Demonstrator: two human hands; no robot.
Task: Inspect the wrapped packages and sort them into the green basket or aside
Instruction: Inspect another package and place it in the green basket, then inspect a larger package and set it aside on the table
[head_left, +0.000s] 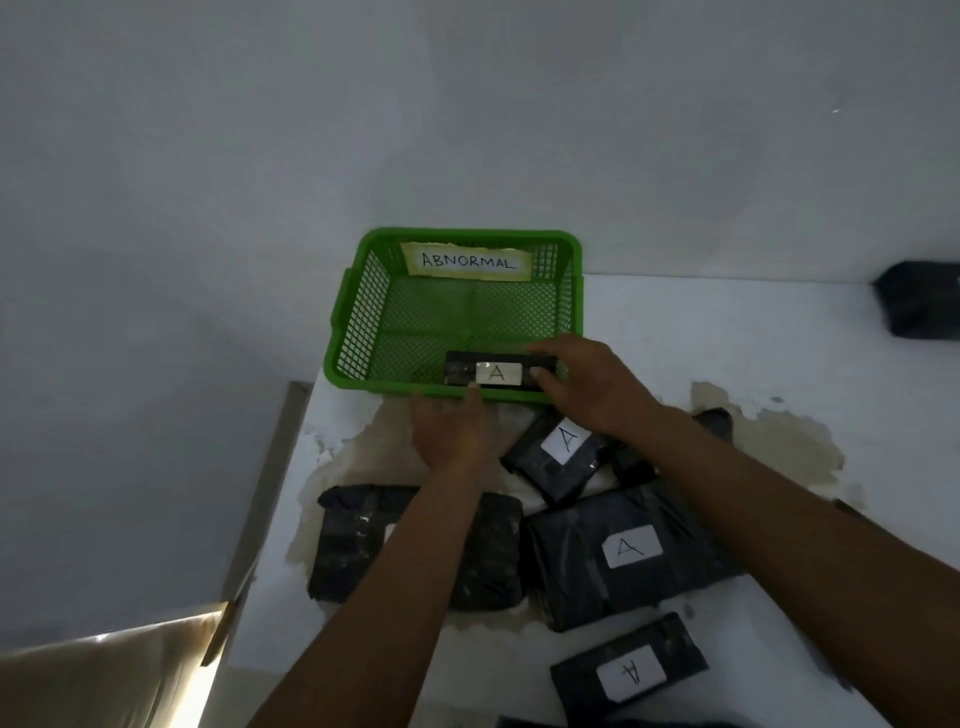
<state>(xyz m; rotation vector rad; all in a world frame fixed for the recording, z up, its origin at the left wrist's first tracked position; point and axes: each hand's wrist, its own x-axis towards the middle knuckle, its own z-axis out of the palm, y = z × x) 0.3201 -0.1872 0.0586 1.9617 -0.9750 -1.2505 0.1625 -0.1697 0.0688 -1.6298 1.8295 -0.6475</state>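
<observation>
A green mesh basket (363, 312) with an "ABNORMAL" paper label stands at the table's far edge against the wall. A small black wrapped package (460, 370) with a white "A" sticker sits inside the basket at its near wall. My right hand (592, 382) grips its right end. My left hand (449, 428) rests just outside the near rim, its thumb touching the package's lower edge. Several black wrapped packages lie on the table nearer to me: a small one (550, 457), a large one (623, 556), one at the bottom (631, 670) and one under my left forearm (353, 545).
The white table (753, 332) has a worn, stained patch around the packages. Another black package (919, 301) lies at the far right by the wall. The table's left edge drops off near a brown surface (104, 675).
</observation>
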